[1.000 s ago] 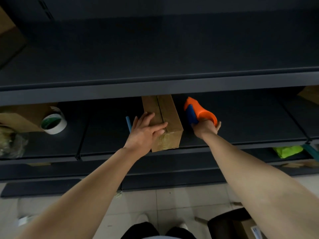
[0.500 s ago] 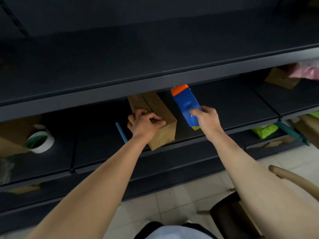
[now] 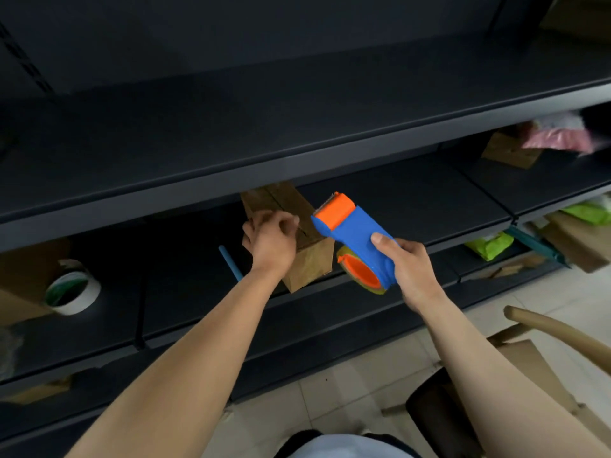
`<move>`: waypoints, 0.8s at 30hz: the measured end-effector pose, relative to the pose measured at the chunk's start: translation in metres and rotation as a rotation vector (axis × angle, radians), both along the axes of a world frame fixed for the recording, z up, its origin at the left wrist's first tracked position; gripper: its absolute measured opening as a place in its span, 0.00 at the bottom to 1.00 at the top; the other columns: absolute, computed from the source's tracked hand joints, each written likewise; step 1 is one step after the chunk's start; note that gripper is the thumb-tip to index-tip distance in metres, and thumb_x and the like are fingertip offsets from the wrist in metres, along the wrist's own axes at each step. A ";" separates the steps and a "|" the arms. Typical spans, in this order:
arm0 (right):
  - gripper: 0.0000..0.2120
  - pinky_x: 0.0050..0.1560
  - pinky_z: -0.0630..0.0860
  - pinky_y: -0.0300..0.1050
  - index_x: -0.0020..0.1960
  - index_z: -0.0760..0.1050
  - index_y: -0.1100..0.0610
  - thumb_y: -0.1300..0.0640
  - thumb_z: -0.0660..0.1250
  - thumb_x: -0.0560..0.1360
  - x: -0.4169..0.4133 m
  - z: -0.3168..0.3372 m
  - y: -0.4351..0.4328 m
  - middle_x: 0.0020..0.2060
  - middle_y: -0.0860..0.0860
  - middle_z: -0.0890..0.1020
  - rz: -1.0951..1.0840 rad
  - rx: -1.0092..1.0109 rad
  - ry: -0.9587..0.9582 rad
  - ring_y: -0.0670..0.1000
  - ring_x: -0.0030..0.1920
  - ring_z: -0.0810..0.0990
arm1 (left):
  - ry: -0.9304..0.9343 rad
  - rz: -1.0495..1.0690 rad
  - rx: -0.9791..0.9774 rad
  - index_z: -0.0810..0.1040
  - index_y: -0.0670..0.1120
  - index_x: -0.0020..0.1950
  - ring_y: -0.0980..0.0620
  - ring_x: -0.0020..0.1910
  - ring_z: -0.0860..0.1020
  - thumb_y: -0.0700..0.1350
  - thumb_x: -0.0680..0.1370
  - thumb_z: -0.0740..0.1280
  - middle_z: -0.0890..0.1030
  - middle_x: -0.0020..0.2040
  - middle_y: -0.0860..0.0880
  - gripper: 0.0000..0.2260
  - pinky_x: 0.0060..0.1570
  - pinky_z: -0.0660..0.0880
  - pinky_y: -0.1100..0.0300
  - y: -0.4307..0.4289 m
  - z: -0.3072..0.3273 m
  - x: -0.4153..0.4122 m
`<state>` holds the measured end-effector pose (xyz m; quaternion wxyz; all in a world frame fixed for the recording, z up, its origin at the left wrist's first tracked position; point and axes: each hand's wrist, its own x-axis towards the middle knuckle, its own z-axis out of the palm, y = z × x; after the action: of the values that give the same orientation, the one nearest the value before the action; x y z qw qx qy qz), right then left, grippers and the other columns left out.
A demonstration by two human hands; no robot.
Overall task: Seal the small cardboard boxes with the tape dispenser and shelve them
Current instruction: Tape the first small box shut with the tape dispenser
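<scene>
tape dispenser [image 3: 355,233] lifted — nearer (right hand [image 3: 413,269]), tilted

Matt cardboard box [image 3: 310,266], plastic dispenser [image 3: 357,233]

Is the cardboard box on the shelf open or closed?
Closed: the cardboard box has both top flaps flat, meeting along a middle seam. Taped or not, cannot tell.

Both arms [image 3: 198,352] are bare from left hand [image 3: 271,246] and right hand [image 3: 413,272] to the frame edge; at six o'clock, a pale top [image 3: 344,447] edged by dark cloth [image 3: 294,444].
</scene>
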<state>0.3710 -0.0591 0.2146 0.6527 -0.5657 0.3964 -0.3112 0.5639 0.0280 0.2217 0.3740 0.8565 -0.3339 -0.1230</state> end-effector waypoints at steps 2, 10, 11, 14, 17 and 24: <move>0.14 0.31 0.75 0.37 0.32 0.81 0.56 0.46 0.71 0.66 -0.002 0.000 0.005 0.31 0.53 0.84 0.013 0.007 -0.005 0.49 0.32 0.82 | 0.253 0.002 -0.205 0.78 0.47 0.53 0.51 0.55 0.74 0.52 0.81 0.59 0.78 0.55 0.48 0.11 0.54 0.71 0.57 -0.002 0.016 0.001; 0.18 0.34 0.78 0.37 0.42 0.82 0.58 0.42 0.74 0.66 -0.007 0.006 0.015 0.36 0.53 0.85 0.103 0.010 0.017 0.50 0.35 0.84 | 0.889 -0.290 -0.060 0.79 0.48 0.45 0.54 0.43 0.78 0.50 0.78 0.65 0.81 0.40 0.51 0.07 0.40 0.75 0.63 -0.002 0.047 0.008; 0.18 0.34 0.78 0.37 0.42 0.82 0.57 0.42 0.74 0.66 -0.007 0.007 0.015 0.36 0.53 0.85 0.105 0.005 0.018 0.49 0.35 0.84 | 0.899 -0.285 -0.074 0.79 0.48 0.45 0.54 0.44 0.78 0.48 0.78 0.66 0.81 0.40 0.50 0.05 0.41 0.75 0.63 -0.003 0.046 0.008; 0.20 0.35 0.78 0.37 0.42 0.81 0.58 0.40 0.71 0.64 -0.008 0.009 0.017 0.36 0.52 0.85 0.110 0.000 0.023 0.49 0.35 0.84 | 0.924 -0.271 -0.094 0.79 0.46 0.47 0.52 0.47 0.77 0.47 0.77 0.66 0.80 0.43 0.48 0.05 0.46 0.75 0.60 -0.005 0.044 0.006; 0.24 0.36 0.79 0.37 0.43 0.81 0.60 0.39 0.70 0.63 -0.010 0.012 0.019 0.37 0.53 0.85 0.119 -0.030 0.059 0.50 0.36 0.84 | 0.910 -0.245 -0.088 0.78 0.45 0.48 0.52 0.45 0.76 0.46 0.78 0.66 0.79 0.42 0.47 0.05 0.43 0.75 0.61 -0.008 0.041 0.006; 0.26 0.33 0.77 0.34 0.41 0.81 0.57 0.34 0.69 0.61 -0.009 0.021 0.023 0.34 0.50 0.85 0.138 -0.055 0.136 0.46 0.33 0.83 | 0.816 -0.205 -0.011 0.76 0.45 0.43 0.54 0.39 0.74 0.39 0.79 0.62 0.76 0.38 0.47 0.07 0.36 0.72 0.64 -0.018 0.037 0.006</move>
<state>0.3618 -0.0356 0.2358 0.6284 -0.6292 0.3911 -0.2373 0.5703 0.0101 0.2590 0.4657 0.6980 -0.2425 -0.4869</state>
